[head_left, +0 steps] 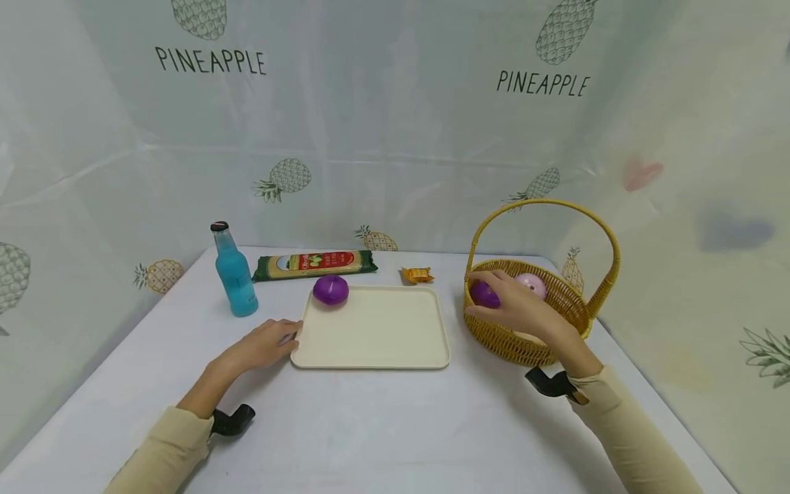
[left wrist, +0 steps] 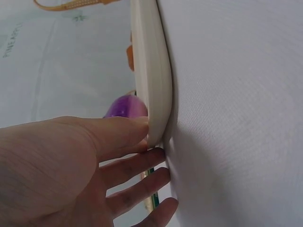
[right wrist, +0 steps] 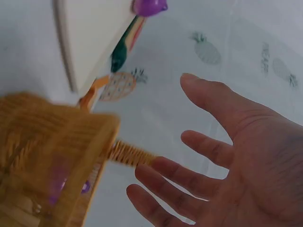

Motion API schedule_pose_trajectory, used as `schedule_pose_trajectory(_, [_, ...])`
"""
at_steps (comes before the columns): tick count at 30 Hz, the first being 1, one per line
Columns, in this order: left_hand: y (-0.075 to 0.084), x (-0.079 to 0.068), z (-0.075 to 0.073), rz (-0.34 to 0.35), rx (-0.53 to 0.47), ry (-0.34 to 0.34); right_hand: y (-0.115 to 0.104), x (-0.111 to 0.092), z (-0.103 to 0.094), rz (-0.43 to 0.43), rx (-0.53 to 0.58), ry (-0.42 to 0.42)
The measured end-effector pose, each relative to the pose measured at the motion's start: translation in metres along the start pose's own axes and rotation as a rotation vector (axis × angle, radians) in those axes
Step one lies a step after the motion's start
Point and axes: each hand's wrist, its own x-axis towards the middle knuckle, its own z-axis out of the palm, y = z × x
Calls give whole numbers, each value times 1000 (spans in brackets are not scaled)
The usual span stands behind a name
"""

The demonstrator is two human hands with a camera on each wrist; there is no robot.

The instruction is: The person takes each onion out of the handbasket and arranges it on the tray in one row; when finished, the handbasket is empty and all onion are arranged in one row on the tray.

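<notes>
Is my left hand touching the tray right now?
Touching: the left wrist view shows the left hand with its thumb tip against the tray.

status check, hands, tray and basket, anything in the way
Left hand gripping tray at left edge. Right hand open, empty, at basket. Purple item in tray's far-left corner. Upright handle possibly in the way.

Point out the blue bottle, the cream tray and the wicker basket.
Blue bottle [head_left: 237, 280], head view, on its body.
Cream tray [head_left: 376, 329], head view, on its bare middle.
Wicker basket [head_left: 498, 343], head view, on its front wall.
</notes>
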Motion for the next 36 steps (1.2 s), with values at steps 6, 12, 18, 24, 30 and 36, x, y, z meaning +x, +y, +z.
schedule_pose_trajectory(6, [-1, 0, -3, -18, 3, -7, 39, -31, -8, 6, -3, 12])
schedule_pose_trajectory(12, [2, 0, -4, -8, 3, 0, 68, -50, -9, -62, 24, 8])
schedule_pose_trajectory(18, [5, -1, -4, -14, 5, -4, 85, -54, -7, -57, 40, -51])
schedule_pose_trajectory(24, [4, 0, -3, -1, 9, 1, 96, -50, -4, -64, 65, -121])
schedule_pose_trajectory(30, [3, 0, -1, 0, 1, -6, 102, -46, -2, -64, 63, -178])
schedule_pose_trajectory(36, [4, 0, -1, -10, -1, -4, 102, -43, -2, -73, 70, -201])
